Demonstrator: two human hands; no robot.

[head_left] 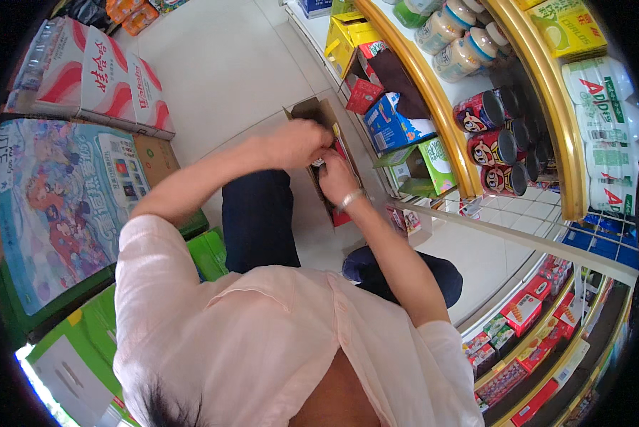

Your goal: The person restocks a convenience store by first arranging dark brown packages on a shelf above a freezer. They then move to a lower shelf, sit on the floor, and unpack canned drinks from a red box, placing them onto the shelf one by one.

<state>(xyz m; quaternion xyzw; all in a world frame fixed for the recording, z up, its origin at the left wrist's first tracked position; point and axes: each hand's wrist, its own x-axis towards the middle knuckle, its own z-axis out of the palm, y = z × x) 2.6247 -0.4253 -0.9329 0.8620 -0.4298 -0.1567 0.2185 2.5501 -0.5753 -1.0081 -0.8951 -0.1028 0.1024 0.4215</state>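
Note:
An open cardboard carton (326,212) rests on the tiled floor between my knees. Red packaging (341,218) shows inside its near end. My left hand (301,142) is over the carton's far part, its fingers curled down and partly hidden. Close against it, my right hand (338,180), with a silver bracelet (350,198) at the wrist, reaches into the carton with bent fingers. A small pale round thing (318,161) shows between the two hands; what it is, and which hand holds it, I cannot tell.
Right of the carton stands a gold-edged shelf (413,69) with opened boxes, red cans (491,148) and bottles (450,61). A wire rack (533,213) adjoins it. Stacked drink cartons (111,80) and a printed blue box (68,203) line the left side.

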